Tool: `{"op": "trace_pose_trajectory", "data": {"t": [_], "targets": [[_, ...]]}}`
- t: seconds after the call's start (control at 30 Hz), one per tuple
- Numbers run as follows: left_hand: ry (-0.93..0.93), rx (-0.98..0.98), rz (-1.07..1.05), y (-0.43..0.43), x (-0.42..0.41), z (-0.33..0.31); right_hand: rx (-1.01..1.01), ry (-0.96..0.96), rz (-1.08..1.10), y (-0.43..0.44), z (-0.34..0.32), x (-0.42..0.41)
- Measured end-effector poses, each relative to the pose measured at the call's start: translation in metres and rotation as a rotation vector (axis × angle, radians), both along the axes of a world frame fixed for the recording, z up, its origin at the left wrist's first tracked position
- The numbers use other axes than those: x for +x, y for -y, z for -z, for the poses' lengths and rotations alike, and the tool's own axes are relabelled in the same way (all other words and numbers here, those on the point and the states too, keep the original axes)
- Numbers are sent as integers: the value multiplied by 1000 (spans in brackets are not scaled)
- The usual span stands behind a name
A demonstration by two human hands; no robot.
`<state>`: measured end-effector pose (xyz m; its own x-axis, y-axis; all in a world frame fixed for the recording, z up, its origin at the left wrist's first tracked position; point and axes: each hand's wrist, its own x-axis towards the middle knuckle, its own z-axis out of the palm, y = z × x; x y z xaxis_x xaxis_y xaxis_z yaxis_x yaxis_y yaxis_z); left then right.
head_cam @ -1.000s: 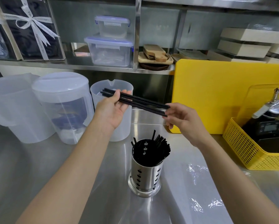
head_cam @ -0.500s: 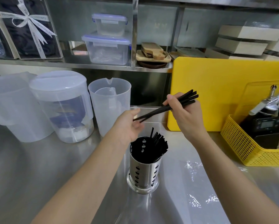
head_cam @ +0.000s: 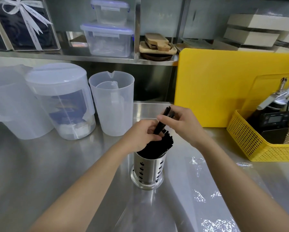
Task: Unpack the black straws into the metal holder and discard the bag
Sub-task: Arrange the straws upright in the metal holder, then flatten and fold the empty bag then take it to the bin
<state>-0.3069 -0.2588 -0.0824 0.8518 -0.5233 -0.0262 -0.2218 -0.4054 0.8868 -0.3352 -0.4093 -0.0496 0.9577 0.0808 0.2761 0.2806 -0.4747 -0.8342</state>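
Holding thin black straws (head_cam: 164, 120) steeply tilted: both left hand (head_cam: 141, 133) and right hand (head_cam: 182, 124) pinching them | perforated shiny holder (head_cam: 148, 171) below, packed full | clear bag (head_cam: 200, 190) flat.

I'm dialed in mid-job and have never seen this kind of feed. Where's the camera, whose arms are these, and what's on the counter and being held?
There is no machine: a person wears one wide-angle camera on the head, looking down at their own bare hands. The left hand and right hand together hold a small bunch of black straws just above the perforated metal holder, which is already packed with straws. The clear plastic bag lies on the steel counter beside the holder. Translucent pitchers stand at left; a yellow basket sits at right.
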Motion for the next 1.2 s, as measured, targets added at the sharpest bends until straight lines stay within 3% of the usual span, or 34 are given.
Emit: {"op": "trace_pose_trajectory", "data": {"t": [0.2,0.4,0.73,0.9,1.2], "targets": [[127,55,-58,5,-7,1,-281,-25,-36,0,14,3],[57,-7,-98,0,-4,7,-276,3,-61,-1,21,4],[185,336,-56,3,-7,15,-525,-99,-61,-1,31,7],[141,203,-101,-12,-9,-5,-428,-25,61,7,21,0],[483,-23,-278,-5,-60,-48,-369,56,249,41,-1,-45]]}}
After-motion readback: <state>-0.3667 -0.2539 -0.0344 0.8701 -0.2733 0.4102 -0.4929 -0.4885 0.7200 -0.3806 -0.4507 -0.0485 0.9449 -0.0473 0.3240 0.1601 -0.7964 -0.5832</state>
